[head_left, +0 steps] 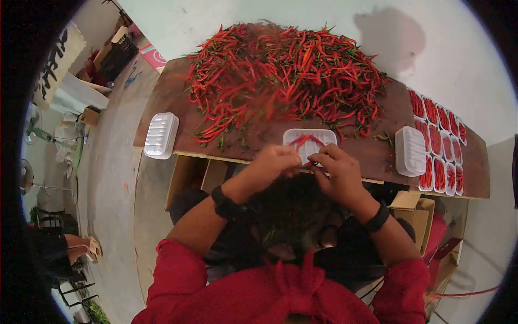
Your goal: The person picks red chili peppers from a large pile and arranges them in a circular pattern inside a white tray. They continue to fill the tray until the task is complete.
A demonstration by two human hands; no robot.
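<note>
A white foam tray (pixel 329 136) lies at the table's near edge with a few red chili peppers (pixel 306 138) in it. My left hand (pixel 272 165) is at the tray's lower left corner, fingers pinched together. What they hold, if anything, is hidden. Across from it, my right hand (pixel 339 171) is closed in a pinch over the tray's near edge. A bit of red chili pepper shows at its fingertips, mostly covered. Behind the tray spreads a large heap of red chili peppers (pixel 302 70) with green stems, partly smeared by blur.
Upturned stacks of white trays stand left (pixel 161 135) and right (pixel 410 151) on the brown table (pixel 181 116). Several filled chili trays (pixel 436 139) sit in rows at the far right. Cardboard boxes (pixel 413 216) are below. Another person's arm (pixel 76 245) shows at the far left.
</note>
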